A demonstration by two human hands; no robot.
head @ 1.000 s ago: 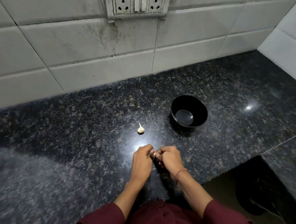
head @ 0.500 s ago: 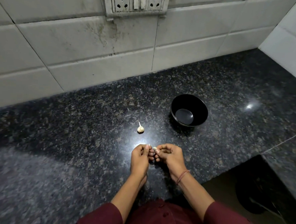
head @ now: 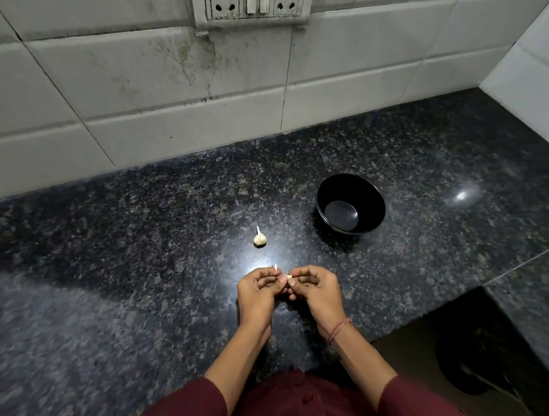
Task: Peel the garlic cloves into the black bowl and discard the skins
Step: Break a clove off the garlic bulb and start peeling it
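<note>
Garlic peeling on dark stone desk (head: 134, 263).
Left hand (head: 256, 292), right hand (head: 318, 291): both grips pinch one garlic clove (head: 290, 277) near front edge; unpeeled garlic (head: 260, 239) mid-desk; black bowl (head: 332, 192) rightward.

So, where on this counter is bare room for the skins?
The widest bare stretch of counter lies left of the left hand and the loose garlic, up to the tiled wall. Another lies right of the black bowl, toward the corner. Crowded: the gap between that garlic, the bowl and the right hand, both hands pinching a garlic clove.
</note>
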